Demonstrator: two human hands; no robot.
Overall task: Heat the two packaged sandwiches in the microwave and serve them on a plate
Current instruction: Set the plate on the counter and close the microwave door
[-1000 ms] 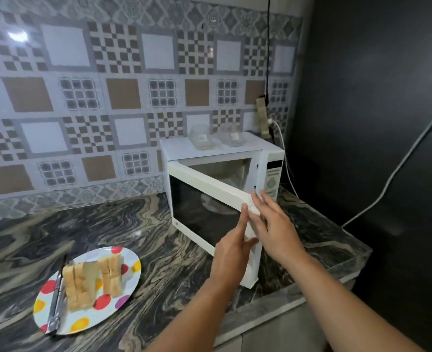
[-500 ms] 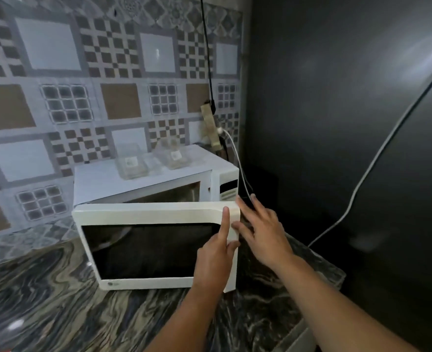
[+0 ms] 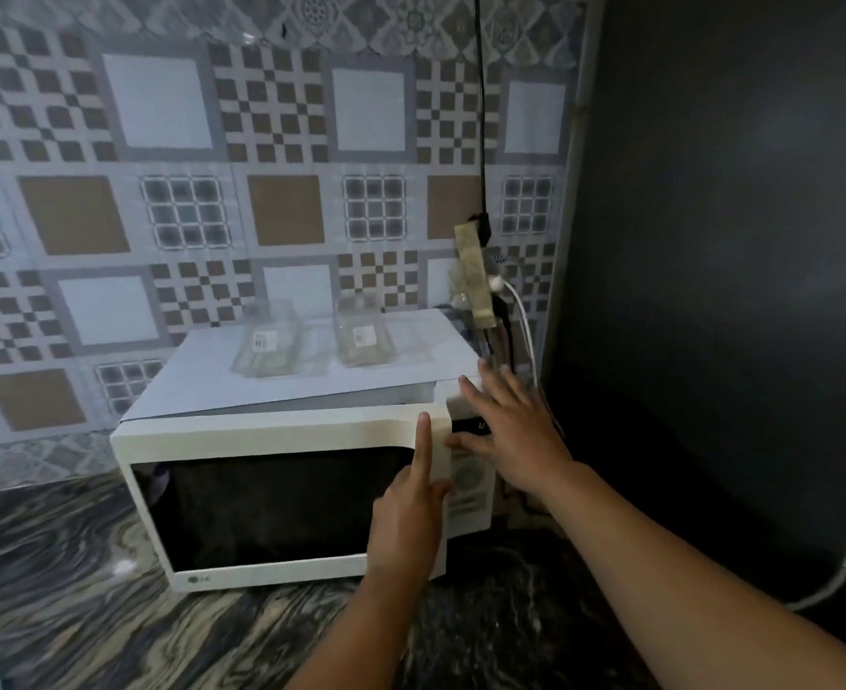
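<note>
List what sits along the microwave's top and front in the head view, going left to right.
Left clear container → right clear container → left hand pressing the microwave door → right hand over the control panel → power strip on the wall.

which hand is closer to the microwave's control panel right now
Right. The right hand hovers spread over the white microwave's control panel, while the left hand presses the door's right edge beside it.
</note>
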